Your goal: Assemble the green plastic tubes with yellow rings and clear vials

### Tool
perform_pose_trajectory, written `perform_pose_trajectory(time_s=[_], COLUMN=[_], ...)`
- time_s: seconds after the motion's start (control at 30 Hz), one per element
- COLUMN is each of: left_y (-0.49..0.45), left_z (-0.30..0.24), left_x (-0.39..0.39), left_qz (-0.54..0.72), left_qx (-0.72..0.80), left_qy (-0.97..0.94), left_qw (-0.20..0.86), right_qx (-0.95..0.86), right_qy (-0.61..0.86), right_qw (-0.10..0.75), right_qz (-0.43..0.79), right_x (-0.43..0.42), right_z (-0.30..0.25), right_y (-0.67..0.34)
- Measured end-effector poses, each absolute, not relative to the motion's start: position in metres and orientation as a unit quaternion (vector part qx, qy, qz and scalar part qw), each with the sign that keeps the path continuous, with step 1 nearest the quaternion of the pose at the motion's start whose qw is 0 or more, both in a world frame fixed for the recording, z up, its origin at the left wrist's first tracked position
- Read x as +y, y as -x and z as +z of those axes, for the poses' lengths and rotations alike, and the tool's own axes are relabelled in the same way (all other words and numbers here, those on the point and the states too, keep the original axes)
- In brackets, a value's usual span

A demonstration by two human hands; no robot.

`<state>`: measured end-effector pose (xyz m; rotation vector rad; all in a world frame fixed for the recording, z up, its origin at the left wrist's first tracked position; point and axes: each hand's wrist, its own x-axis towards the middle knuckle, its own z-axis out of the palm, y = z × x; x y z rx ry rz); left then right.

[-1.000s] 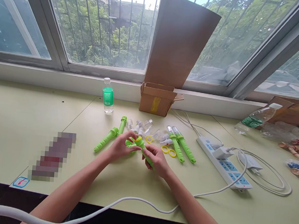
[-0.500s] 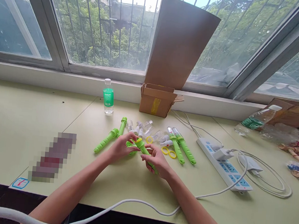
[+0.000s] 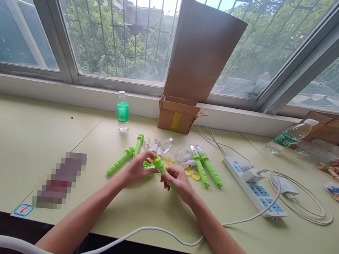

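Note:
My right hand (image 3: 180, 182) is wrapped round a green plastic handle (image 3: 160, 165), which tilts with its wider end up and to the left. At that end sits a yellow ring (image 3: 157, 158), with the fingertips of my left hand (image 3: 138, 167) closed on it. More green parts lie behind my left fingers, partly hidden. To the left rest two loose green handles, one lying slanted (image 3: 120, 161) and one farther back (image 3: 138, 144). On the right are two green sticks with clear tops (image 3: 203, 169). Between them lie clear plastic covers (image 3: 177, 154) and loose yellow rings (image 3: 195, 176).
A water bottle (image 3: 123, 113) and a cardboard box (image 3: 176, 115) stand at the back. On the right lie a power strip (image 3: 254, 189) with cables and a tilted bottle (image 3: 290, 137). A white cable (image 3: 149, 227) crosses the table's front edge, near my forearms.
Both hands stay almost in place. My right fingers have shifted slightly up along the green handle. The whole view has tilted a little.

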<state>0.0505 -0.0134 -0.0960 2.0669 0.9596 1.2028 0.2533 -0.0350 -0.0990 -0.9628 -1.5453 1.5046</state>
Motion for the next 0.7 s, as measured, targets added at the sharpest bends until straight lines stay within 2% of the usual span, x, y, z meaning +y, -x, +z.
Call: perform_pose_trajectory(time_s=[0.13,0.33,0.7], left_y=[-0.054,-0.059,-0.065], left_z=[-0.098,-0.097,-0.091], left_x=[-0.014,-0.022,-0.026], left_qz=[0.445,0.468,0.495], left_qx=[0.349,0.345,0.348], left_qy=[-0.788,-0.775,-0.699], left_qw=[0.244,0.250,0.382], right_qx=[-0.625,-0.616,-0.654], right_qy=[0.371,0.378,0.404], right_qw=[0.370,0.404,0.418], right_qz=[0.579,0.561,0.483], right_x=[-0.038,-0.034,-0.034], right_z=[-0.091,-0.096,-0.102], right_y=[-0.252,-0.254,-0.251])
